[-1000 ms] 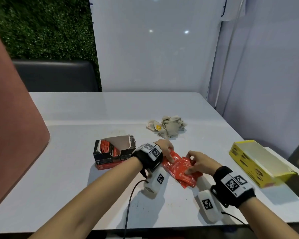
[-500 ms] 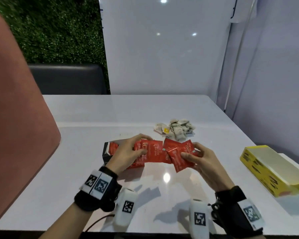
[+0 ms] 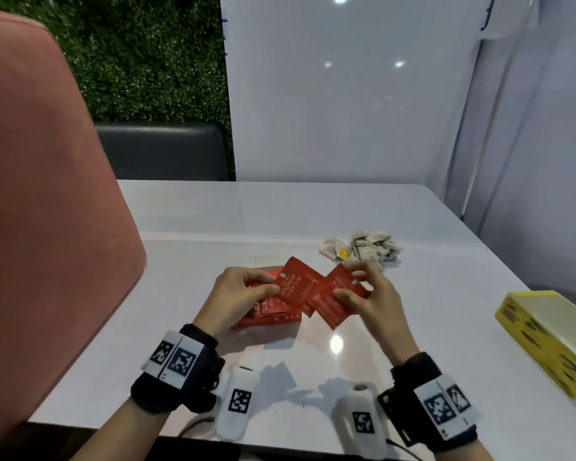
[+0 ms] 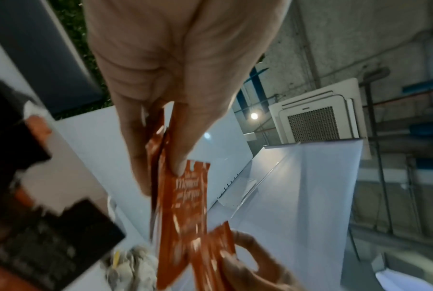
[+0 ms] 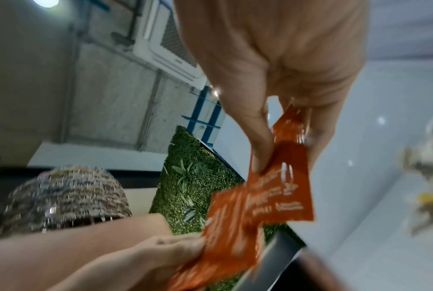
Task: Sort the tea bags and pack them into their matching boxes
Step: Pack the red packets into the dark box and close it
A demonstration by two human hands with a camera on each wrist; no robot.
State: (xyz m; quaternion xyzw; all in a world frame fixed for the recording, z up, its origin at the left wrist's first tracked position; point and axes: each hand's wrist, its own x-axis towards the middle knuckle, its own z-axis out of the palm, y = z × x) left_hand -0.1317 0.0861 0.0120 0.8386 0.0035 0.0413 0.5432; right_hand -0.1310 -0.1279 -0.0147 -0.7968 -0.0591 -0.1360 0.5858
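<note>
- 2 hands are working a bunch of red tea sachets just above the white table (image 3: 413, 294), so here's the scene going left to right.
- Far left there's a pinkish chair back (image 3: 47, 194), not part of the job.
- The red box (image 3: 270, 319) is sitting on the table right under and behind the left hand, mostly hidden by it. I can't tell how full it is.
- The left hand (image 3: 236, 294) is pinching its share of the red sachets (image 3: 295, 289) between thumb and fingers; in the left wrist view the thumb tip (image 4: 179, 169) is pressing on the top one near its notched edge.
- The right hand (image 3: 369, 296) is pinching the other red sachets (image 3: 338, 294) the same way, and the 2 fans are overlapping in the middle.
- My take: they're squaring the sachets into 1 neat stack before they go into the red box. To do it well, I'd line up the edges and get all the printing facing 1 way, then slide the stack in upright. Loose corners are probably going to snag on the box wall.
- Behind the right hand, a pile of pale paper tea bags (image 3: 363, 249) is lying on the table untouched.
- Far right, the open yellow box (image 3: 529, 337) is waiting near the table edge, well apart from the pile. It's looking empty from here.
</note>
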